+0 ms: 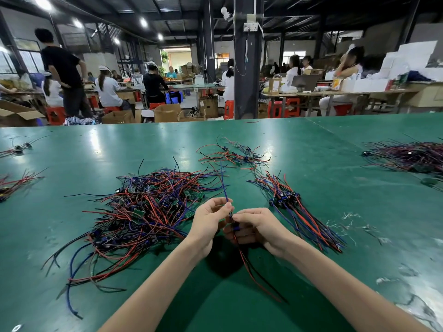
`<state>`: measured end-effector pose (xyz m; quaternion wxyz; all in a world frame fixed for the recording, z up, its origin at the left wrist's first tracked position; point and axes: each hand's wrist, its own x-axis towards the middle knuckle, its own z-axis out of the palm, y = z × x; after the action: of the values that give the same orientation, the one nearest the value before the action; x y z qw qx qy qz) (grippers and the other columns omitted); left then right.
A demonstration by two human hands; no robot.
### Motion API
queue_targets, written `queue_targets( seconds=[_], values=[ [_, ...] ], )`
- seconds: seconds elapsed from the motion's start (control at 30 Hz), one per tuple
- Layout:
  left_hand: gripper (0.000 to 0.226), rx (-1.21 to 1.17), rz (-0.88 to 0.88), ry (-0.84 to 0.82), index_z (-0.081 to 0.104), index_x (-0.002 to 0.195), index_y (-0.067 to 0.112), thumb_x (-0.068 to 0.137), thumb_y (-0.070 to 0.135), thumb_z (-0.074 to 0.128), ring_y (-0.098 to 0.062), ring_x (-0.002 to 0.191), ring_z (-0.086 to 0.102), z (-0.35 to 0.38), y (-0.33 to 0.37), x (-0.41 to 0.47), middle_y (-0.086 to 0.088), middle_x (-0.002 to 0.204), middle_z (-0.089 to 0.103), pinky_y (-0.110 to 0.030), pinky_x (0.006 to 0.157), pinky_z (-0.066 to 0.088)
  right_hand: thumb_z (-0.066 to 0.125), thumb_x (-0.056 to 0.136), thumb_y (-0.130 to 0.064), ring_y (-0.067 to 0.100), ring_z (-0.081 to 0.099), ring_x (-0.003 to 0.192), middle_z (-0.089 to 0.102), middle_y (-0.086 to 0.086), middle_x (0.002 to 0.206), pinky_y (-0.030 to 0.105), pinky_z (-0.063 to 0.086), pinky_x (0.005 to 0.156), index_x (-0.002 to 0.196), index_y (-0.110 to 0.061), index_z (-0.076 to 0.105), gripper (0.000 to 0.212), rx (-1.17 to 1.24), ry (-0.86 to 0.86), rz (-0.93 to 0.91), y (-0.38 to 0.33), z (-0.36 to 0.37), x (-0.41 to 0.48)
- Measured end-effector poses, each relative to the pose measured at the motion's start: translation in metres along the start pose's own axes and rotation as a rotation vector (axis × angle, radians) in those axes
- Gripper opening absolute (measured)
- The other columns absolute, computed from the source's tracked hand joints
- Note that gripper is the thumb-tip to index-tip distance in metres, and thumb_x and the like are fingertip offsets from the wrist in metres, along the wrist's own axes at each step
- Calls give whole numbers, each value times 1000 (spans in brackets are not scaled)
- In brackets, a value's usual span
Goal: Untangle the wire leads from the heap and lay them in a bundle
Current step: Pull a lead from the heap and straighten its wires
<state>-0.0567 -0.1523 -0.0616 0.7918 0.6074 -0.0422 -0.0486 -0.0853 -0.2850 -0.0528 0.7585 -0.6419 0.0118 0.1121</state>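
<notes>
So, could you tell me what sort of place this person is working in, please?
Most likely a small-electronics assembly workshop: a long green worktable carries a heap of wire leads, other workers sit at benches behind, and cardboard boxes stand on the floor.

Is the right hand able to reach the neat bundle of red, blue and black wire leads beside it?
Probably yes: the bundle lies just right of the right hand with only bare green table between, though that hand and the left hand both grip one wire lead.

Part of held lead (224,185) hidden w/in left hand (208,221) & right hand (259,227); far-right wire pile (407,155) cut by edge.
</notes>
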Motion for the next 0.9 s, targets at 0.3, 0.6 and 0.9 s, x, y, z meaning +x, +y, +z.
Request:
queue_targets(
  seconds=[0.3, 0.6, 0.9],
  values=[
    [3, 13, -1, -3, 64, 84, 8, 87, 6, 64, -23, 78, 58, 1, -4, -3, -9, 81, 67, -37, 84, 47, 64, 84, -4, 24, 58, 53, 59, 21, 75, 33, 56, 58, 76, 2, 63, 10, -90, 98, -28, -2, 0, -2],
    [12, 279, 267, 48, 67, 77, 15, 81, 5, 72, -6, 64, 60, 0, -14, -2, 7, 65, 67, -17, 66, 49, 57, 85, -1, 23, 65, 46, 64, 10, 55, 29, 55, 46, 65, -2, 60, 21, -114, 132, 10, -1, 4, -3],
    [15, 374, 417, 290, 70, 70, 15, 84, 19, 71, -6, 60, 54, -9, -4, 6, 4, 65, 67, -23, 64, 47, 57, 83, 3, 21, 51, 41, 53, 16, 56, 22, 45, 43, 63, 0, 53, 21, -100, 103, -6, -1, 6, -3]
  ],
)
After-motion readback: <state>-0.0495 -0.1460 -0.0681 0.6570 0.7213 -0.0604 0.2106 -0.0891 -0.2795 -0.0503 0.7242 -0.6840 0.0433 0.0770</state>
